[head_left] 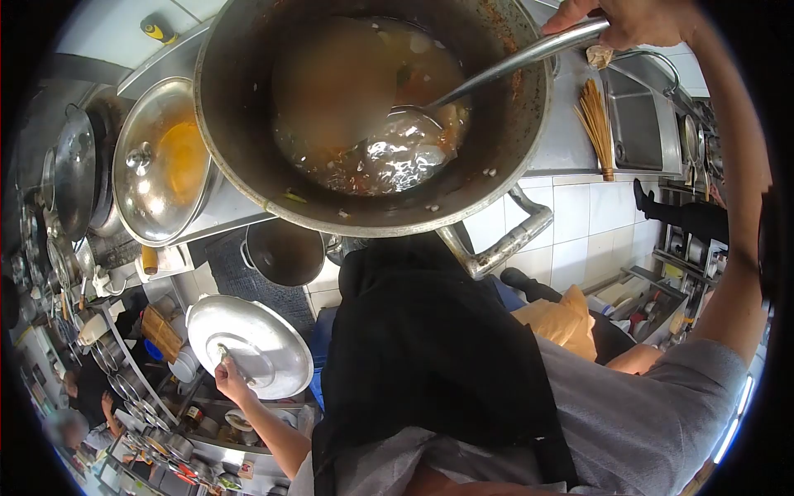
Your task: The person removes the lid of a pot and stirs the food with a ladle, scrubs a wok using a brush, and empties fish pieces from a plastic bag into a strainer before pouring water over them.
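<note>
A large deep metal pot fills the top of the view, with brownish broth and bits of vegetable in it. A blurred patch hides part of the liquid. My right hand is closed around the handle of a metal ladle, whose bowl dips into the broth. My left hand, out to the side and low, grips the knob of a round silver pot lid, held away from the pot. One thick loop handle of the pot juts toward my apron.
Left of the pot stands a glass-like domed lid. A smaller pot sits lower down. On the right are a bundle of sticks and a sink. Other people are nearby, one a dark-clothed leg.
</note>
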Demonstrator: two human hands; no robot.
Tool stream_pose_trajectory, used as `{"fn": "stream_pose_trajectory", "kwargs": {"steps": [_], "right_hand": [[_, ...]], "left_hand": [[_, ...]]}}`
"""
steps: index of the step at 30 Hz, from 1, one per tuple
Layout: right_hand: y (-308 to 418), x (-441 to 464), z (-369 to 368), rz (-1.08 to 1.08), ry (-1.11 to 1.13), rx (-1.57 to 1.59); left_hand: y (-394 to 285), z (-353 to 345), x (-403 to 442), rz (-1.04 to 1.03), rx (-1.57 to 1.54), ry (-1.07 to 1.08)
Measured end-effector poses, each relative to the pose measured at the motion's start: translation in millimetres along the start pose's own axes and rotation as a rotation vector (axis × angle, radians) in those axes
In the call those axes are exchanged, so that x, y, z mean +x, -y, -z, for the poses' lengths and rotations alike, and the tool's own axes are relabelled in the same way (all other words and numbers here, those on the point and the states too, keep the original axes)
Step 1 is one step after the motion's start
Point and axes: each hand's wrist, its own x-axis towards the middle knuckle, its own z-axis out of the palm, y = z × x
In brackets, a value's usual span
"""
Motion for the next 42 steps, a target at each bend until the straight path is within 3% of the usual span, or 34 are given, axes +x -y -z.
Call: {"fn": "stream_pose_trajectory", "kwargs": {"steps": [4,6,7,11,13,19,33,42], "right_hand": [[-6,-5,-28,-0.011,-0.152,-0.026],[-2,-18,-55,0.018,-0.373,-0.105],[-6,-23,-80,0.143,-0.623,-0.150],[17,-44,-136,-0.015,-0.704,-0.110],[25,-43,-170,-0.215,-0.770,0.154],[44,-2,-199,-0.263,-1.094,0.085],[60,31,-134,-0.259,-0.913,-0.163],[93,11,-96,-0.232,-0.614,-0.185]], "left_hand": [[5,10,2,0.027,0.039,0.028],[2,7,-1,0.017,0.005,0.029],[1,6,-4,0.008,-0.027,0.028],[8,5,-6,0.016,-0.036,-0.001],[10,7,-5,0.051,-0.016,0.012],[20,6,8,0.056,-0.022,0.031],[38,1,14,0.039,-0.091,0.043],[78,-4,5,0.087,-0.062,-0.025]]}}
